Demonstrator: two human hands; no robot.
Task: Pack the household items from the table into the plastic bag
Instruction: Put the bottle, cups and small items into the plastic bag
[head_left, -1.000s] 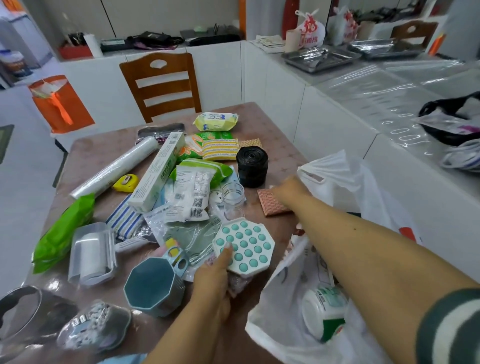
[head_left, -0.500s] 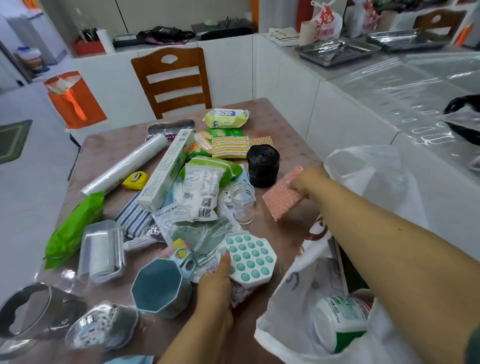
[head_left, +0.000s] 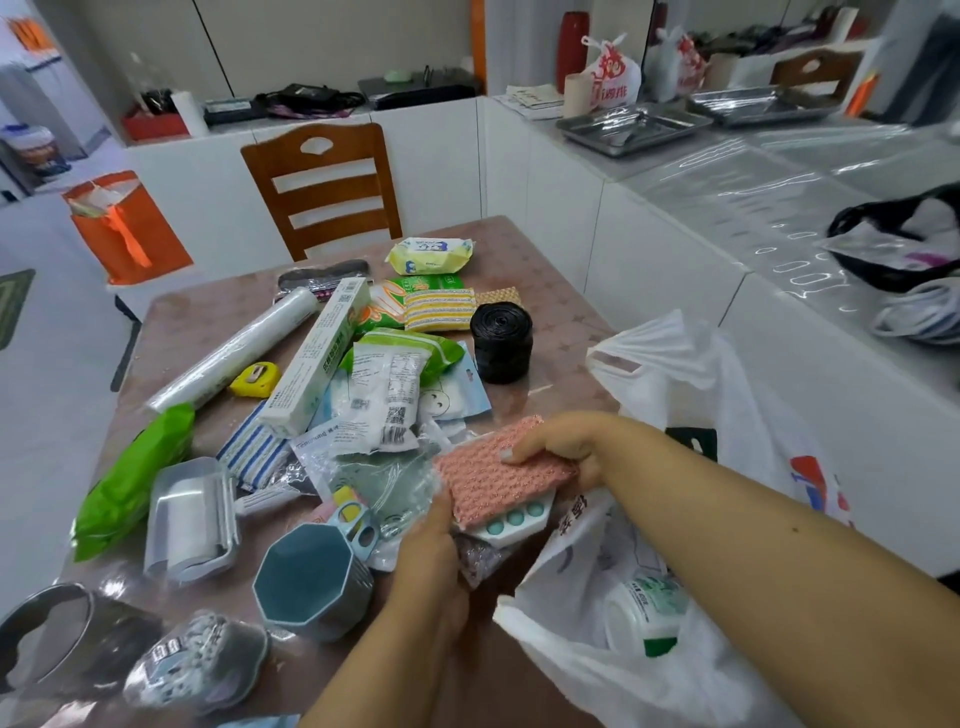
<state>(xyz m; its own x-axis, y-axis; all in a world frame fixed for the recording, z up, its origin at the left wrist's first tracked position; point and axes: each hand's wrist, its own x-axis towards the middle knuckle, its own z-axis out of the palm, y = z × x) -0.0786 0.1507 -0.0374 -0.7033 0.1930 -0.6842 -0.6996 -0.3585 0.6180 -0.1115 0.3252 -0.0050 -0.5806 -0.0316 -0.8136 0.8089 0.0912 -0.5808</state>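
wooden chair (head_left: 324, 187), orange bag (head_left: 127, 228), steel trays (head_left: 631, 127)

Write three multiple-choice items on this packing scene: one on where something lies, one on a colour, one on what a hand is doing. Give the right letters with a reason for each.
1. Where is the pink scrubbing pad?
A. inside the plastic bag
B. on top of the white tray with teal bumps
C. on the chair

2. What colour is the roll of bin bags near the table's far right edge?
A. black
B. yellow
C. orange

3. What is the right hand doing?
A. resting flat on the table
B. holding the bag's handle
C. gripping the pink pad

Answers:
1 B: the pad covers most of the tray, whose teal bumps peek out below it.
2 A: the roll is plainly black.
3 C: its fingers curl over the pad's upper right edge, while the left hand holds the stack from below, beside the open plastic bag.
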